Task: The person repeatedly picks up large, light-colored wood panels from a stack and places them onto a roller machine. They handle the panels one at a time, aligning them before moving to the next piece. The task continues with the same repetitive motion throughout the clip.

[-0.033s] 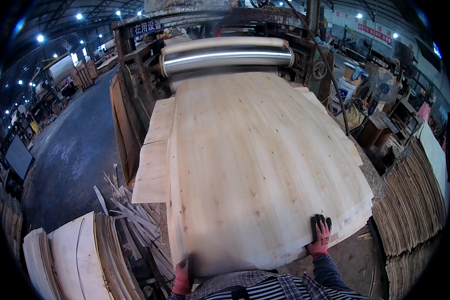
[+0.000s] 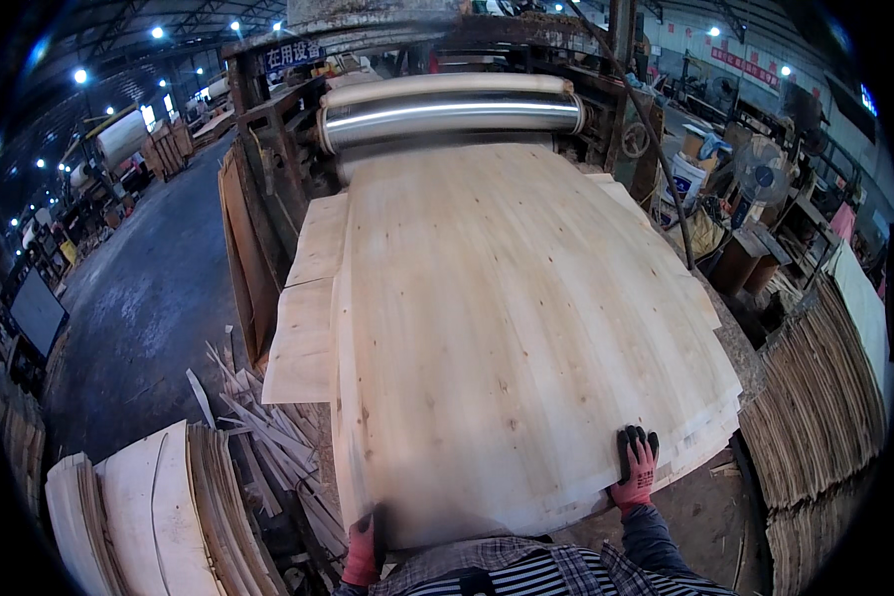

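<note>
A large pale wood veneer sheet (image 2: 487, 328) lies in front of me on a stack of similar sheets, its far end up against the rollers of a machine. My right hand (image 2: 636, 469), in a pink glove with black fingertips, rests on its near right part with fingers stretched out flat. At the near left corner of the sheet is my left hand (image 2: 365, 551), gloved the same way. A hazy patch smears its dark fingertips, so I cannot tell whether they grip the edge.
A shiny metal roller (image 2: 452, 119) spans the machine beyond the sheet. Stacked veneers stand at lower left (image 2: 159, 507) and right (image 2: 815, 397). Wood scraps (image 2: 273, 437) litter the left side. A fan (image 2: 762, 179) and a white bucket (image 2: 683, 179) stand at far right.
</note>
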{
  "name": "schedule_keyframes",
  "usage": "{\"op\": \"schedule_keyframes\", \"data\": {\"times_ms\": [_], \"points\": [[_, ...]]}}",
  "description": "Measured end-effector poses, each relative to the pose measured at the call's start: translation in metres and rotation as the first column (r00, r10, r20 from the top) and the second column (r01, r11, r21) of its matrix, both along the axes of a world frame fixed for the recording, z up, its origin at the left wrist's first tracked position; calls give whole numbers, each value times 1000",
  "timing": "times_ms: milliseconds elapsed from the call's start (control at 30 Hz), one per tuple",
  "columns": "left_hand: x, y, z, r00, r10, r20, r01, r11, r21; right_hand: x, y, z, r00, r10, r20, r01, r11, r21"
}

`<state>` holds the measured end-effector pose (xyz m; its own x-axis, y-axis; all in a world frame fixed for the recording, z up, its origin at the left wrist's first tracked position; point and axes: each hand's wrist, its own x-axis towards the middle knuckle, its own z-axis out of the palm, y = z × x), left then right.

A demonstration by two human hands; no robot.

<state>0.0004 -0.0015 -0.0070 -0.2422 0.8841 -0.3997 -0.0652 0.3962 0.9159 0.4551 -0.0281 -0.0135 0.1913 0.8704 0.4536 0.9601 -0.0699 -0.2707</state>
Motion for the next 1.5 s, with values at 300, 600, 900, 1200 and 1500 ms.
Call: {"op": "schedule_keyframes", "data": {"times_ms": [300, 600, 900, 1200, 1500], "points": [[1, 0, 4, 1000, -7, 14, 7, 1000, -9, -4, 0, 8, 1000, 9, -8, -9, 1000, -5], [-1, -1, -3, 1000, -1, -12, 1, 1000, 9, -3, 0, 5, 1000, -6, -19, 6, 1000, -17], [-3, 0, -6, 1000, -24, 4, 24, 1000, -6, -3, 0, 6, 1000, 5, -6, -5, 1000, 4], [2, 0, 5, 999, 16, 37, -15, 1000, -22, -5, 0, 9, 1000, 14, -1, -13, 1000, 17], [3, 0, 8, 1000, 1, -9, -1, 1000, -20, -5, 1, 9, 1000, 17, 8, -17, 999, 38]]}}
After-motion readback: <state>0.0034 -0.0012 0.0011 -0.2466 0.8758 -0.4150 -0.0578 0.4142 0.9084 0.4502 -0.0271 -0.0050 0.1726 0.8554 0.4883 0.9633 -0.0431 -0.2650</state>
